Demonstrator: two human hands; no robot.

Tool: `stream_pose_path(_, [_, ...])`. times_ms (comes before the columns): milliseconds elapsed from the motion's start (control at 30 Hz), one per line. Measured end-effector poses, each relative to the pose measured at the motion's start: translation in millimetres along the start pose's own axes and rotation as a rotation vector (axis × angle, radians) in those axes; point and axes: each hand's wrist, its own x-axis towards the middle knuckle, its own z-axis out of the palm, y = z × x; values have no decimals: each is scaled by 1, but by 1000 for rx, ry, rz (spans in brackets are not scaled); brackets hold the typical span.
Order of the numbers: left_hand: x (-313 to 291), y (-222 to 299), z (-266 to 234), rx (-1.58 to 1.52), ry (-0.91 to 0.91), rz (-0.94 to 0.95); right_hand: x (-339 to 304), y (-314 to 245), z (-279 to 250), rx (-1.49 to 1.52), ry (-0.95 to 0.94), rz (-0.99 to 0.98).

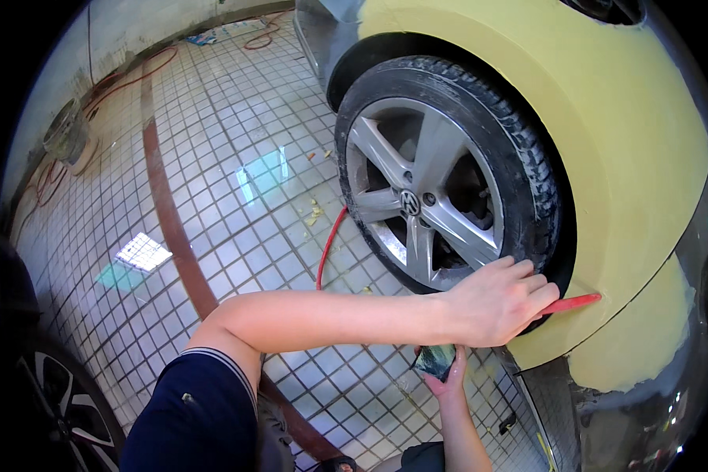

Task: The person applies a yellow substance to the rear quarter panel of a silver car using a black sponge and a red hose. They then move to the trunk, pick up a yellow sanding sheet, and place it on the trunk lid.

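Your left hand is closed around a red spreader, fingers curled over its near end so that only the flat red blade shows past your knuckles. The blade lies against the lower rim of the wheel arch, where the yellow filler on the fender meets the dark gap behind the tyre. Your forearm crosses the whole view from the lower left, over the bottom of the grey alloy wheel.

Just below that wrist, your right hand comes up from the lower edge with its fingers pinched on a small dark, glossy flat thing; what it is cannot be told. It sits near the sill of the car, close under your left hand but not touching it.

The round badge at the wheel's hub is the only sign on the car. A second patch of yellow filler lies on the dark panel right of the arch, split from the fender by a thin seam.

The filler's edge curves tight along the arch, leaving a narrow band between tyre and panel for the blade. To your left the white tiled floor is open, crossed by a brown strip and a red hose running under the wheel, with yellow scraps beside it. Another wheel stands at the lower left corner.
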Motion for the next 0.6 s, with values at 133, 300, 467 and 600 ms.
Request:
stream_pose_path(133, [2, -10, -26, 25, 130, -19, -3, 1, 19, -33, -141, 44])
stream_pose_path(300, [10, -25, -71, -17, 400, -85, 3, 15, 17, -1, -75, 111])
stream_pose_path(467, [34, -42, -101, 32, 552, -81, -6, 9, 15, -6, -57, 83])
stream_pose_path(600, [29, -35, -106, -198, 387, -137, -14, 11, 40, -18, -70, 100])
